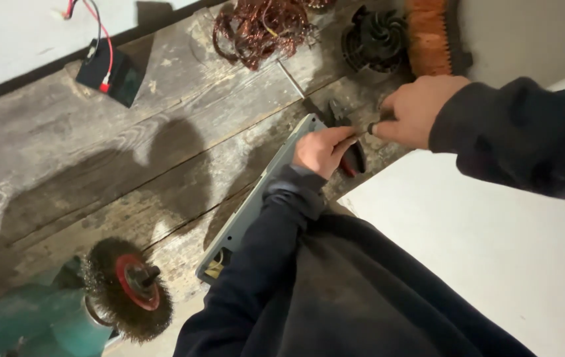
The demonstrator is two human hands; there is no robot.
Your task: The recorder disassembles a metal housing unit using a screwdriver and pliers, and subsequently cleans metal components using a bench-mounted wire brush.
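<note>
Item: I am squeezing red-handled pliers (347, 142) in my left hand (321, 151), right hand (418, 109) pinching a small dark part (373, 127); steadying both advised.

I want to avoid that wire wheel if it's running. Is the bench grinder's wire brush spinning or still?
Apparently still: the wire brush shows sharp bristles and a crisp red hub, with no motion blur.
</note>
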